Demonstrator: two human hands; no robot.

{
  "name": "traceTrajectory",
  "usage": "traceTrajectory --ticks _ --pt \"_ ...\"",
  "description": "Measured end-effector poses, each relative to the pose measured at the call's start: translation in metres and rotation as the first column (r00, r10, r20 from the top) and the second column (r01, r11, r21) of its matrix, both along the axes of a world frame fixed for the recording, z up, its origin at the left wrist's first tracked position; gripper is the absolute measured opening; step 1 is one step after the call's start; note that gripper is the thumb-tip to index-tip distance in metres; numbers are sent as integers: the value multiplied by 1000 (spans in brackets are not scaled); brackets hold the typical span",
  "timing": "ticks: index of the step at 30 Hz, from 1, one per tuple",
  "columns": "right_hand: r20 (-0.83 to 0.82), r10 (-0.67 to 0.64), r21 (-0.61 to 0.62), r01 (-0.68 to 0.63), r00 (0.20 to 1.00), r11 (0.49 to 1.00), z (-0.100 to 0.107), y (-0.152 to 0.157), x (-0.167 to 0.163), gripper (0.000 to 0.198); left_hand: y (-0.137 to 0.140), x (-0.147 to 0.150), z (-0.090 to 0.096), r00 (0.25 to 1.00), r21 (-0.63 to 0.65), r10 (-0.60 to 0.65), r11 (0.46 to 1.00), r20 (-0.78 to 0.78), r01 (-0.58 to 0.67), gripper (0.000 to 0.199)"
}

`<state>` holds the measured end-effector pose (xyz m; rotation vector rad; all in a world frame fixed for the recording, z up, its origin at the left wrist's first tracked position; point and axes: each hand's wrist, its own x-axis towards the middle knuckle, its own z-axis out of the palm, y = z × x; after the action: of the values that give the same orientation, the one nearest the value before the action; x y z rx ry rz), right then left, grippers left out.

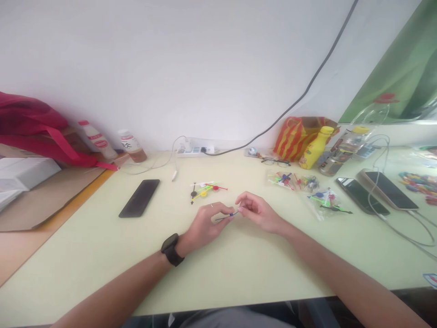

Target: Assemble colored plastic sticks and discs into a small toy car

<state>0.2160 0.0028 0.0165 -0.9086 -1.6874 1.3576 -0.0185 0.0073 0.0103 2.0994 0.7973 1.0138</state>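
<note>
Above the middle of the table, my left hand pinches a small blue spinner arrow between thumb and forefinger. Its thin shaft sticks out toward the palm. My right hand is closed at the arrow's other end, with fingertips pressed together on it; a pale bit shows there, too small to name. Just beyond the left hand lies a loose group of spinner arrows in black, yellow, red, white and green. More arrows in clear plastic bags lie to the right of my right hand.
A black phone lies at left, and two phones with cables at right. Along the wall stand bottles, a power strip, eyeglasses, a striped bag and a yellow bottle. Boxes fill the left side.
</note>
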Motion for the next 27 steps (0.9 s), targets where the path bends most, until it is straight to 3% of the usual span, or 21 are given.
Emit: traceTrajectory --ticks 6,8,12,15,20,23,25,27 --pt "-32 -3 -26 2 999 1000 -2 2 3 29 -2 5 6 976 -241 -150 953 159 186 16" --pt "-42 -32 -26 30 999 999 -4 3 2 29 0 6 5 968 -286 -148 936 204 204 17" --pt "33 -221 161 213 975 964 -4 3 1 22 5 4 1 967 -389 -47 910 251 145 27" --pt "126 -246 319 196 961 927 -4 1 2 20 7 3 1 961 -460 6 879 278 128 24" --pt "94 -219 391 166 971 905 -6 -7 2 42 8 2 3 957 -526 70 845 283 94 27" --pt "105 -197 316 155 975 936 -5 -7 3 30 9 2 3 953 -530 71 842 294 101 28" --pt "131 -105 169 82 986 982 -2 -6 5 58 9 2 2 951 -528 78 844 300 97 27" --pt "107 -47 74 39 993 997 1 -4 5 66 9 2 2 949 -525 81 845 305 97 27"
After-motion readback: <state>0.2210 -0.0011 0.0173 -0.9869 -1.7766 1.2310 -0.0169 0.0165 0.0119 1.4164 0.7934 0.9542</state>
